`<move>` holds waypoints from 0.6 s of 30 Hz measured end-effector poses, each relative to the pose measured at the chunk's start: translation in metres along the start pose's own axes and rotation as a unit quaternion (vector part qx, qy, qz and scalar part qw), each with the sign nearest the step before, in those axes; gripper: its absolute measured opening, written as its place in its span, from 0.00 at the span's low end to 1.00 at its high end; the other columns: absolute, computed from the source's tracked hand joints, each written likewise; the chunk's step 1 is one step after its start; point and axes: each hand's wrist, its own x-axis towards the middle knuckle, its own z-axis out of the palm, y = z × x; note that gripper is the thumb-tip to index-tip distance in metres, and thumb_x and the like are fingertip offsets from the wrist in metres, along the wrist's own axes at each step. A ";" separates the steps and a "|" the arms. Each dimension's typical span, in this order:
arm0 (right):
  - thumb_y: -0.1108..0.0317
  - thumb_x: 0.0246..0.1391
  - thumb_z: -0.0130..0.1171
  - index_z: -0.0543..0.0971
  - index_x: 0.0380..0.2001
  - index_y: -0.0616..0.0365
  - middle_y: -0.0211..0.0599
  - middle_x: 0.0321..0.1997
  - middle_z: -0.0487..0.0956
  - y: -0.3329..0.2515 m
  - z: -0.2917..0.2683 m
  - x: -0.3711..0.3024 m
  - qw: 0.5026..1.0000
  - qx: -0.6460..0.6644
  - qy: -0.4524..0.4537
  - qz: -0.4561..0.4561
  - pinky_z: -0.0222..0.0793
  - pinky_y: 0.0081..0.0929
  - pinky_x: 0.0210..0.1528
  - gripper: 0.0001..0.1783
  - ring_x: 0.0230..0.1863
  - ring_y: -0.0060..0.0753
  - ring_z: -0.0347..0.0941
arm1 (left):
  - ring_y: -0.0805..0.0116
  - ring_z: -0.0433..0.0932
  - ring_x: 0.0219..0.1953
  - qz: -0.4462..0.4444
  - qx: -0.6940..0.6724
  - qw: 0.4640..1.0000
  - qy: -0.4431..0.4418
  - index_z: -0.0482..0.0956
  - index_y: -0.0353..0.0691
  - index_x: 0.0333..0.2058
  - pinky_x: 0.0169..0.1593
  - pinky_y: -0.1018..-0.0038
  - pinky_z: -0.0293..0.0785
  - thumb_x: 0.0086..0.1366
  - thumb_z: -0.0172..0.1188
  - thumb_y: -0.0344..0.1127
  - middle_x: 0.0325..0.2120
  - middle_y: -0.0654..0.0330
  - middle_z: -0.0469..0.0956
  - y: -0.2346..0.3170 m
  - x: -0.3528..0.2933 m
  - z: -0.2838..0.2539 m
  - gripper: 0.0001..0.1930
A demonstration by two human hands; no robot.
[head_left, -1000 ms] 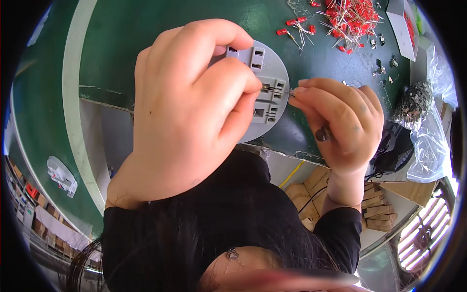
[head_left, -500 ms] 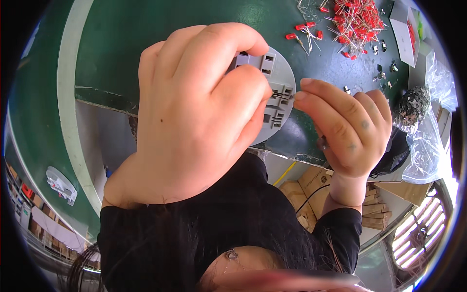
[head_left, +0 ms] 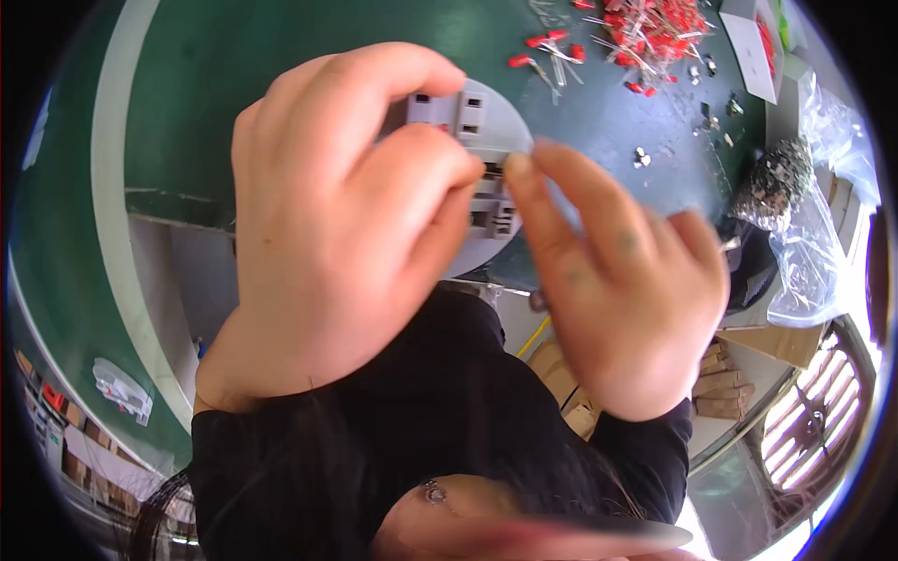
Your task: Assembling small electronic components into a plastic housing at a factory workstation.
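Observation:
A round, pale grey plastic housing (head_left: 510, 120) with raised slotted blocks sits in front of me. My left hand (head_left: 327, 206) is curled round its left side, and covers much of it. The thumb and index finger of the left hand come together near the middle slots. My right hand (head_left: 622, 252) is at the right edge of the housing, its thumb and index fingertips close together beside the same slots. It is slightly blurred by motion; anything pinched there is too small to make out. A bit of red (head_left: 440, 127) shows among the blocks behind the left fingers.
Red two-legged LEDs (head_left: 655, 37) are heaped on the green table (head_left: 224, 112) at the far right. Small metal clips (head_left: 641, 157) lie scattered nearby. Beyond are a white box (head_left: 748, 51), a heap of metal bits (head_left: 774, 182) and clear plastic bags (head_left: 804, 271). Another grey-white housing (head_left: 122, 388) lies at left.
My right hand has moved left, bringing its fingertips up to the housing's slots. The left hand still grips the housing; both appear shifted slightly left in view.

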 end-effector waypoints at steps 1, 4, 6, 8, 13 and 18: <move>0.74 0.35 0.67 0.85 0.46 0.45 0.27 0.39 0.84 -0.002 -0.001 -0.005 0.999 -0.051 0.000 0.017 0.62 0.24 0.27 0.28 0.26 0.24 0.74 | 0.58 0.77 0.46 0.005 -0.009 1.000 0.000 0.79 0.38 0.30 0.48 0.68 0.75 0.49 0.69 0.18 0.49 0.54 0.77 -0.001 0.001 0.000 0.11; 0.78 0.40 0.66 0.85 0.45 0.47 0.29 0.40 0.83 0.016 0.009 -0.008 0.996 0.087 0.008 0.018 0.62 0.22 0.26 0.25 0.29 0.23 0.76 | 0.60 0.77 0.49 -0.052 -0.070 0.996 -0.013 0.79 0.36 0.32 0.50 0.69 0.76 0.53 0.66 0.17 0.52 0.51 0.77 -0.005 -0.001 -0.001 0.09; 0.80 0.42 0.66 0.86 0.45 0.48 0.29 0.41 0.83 0.032 0.016 -0.019 0.990 0.141 0.010 0.028 0.62 0.21 0.26 0.23 0.30 0.22 0.76 | 0.60 0.77 0.49 -0.059 -0.107 0.992 -0.018 0.79 0.35 0.32 0.50 0.70 0.76 0.54 0.66 0.17 0.52 0.50 0.76 -0.003 -0.001 0.002 0.08; 0.84 0.47 0.64 0.86 0.42 0.54 0.32 0.41 0.83 0.050 0.026 -0.040 0.924 0.279 0.174 0.194 0.62 0.18 0.25 0.19 0.32 0.21 0.78 | 0.62 0.77 0.50 -0.102 -0.145 0.984 -0.035 0.79 0.34 0.32 0.50 0.72 0.76 0.56 0.64 0.16 0.54 0.49 0.76 0.000 -0.004 0.003 0.07; 0.82 0.38 0.67 0.86 0.42 0.50 0.28 0.41 0.83 0.090 0.044 -0.052 0.948 0.209 0.136 0.197 0.71 0.24 0.29 0.23 0.28 0.29 0.80 | 0.62 0.77 0.51 -0.075 -0.122 0.989 -0.021 0.79 0.34 0.33 0.50 0.71 0.76 0.57 0.63 0.16 0.54 0.48 0.75 -0.002 -0.008 0.003 0.08; 0.82 0.42 0.68 0.86 0.40 0.53 0.30 0.38 0.83 0.110 0.042 -0.042 0.984 0.138 0.103 0.043 0.69 0.23 0.28 0.19 0.29 0.29 0.79 | 0.61 0.77 0.53 -0.082 -0.116 0.990 -0.022 0.79 0.34 0.33 0.51 0.70 0.76 0.57 0.63 0.16 0.54 0.47 0.75 -0.004 -0.010 0.004 0.07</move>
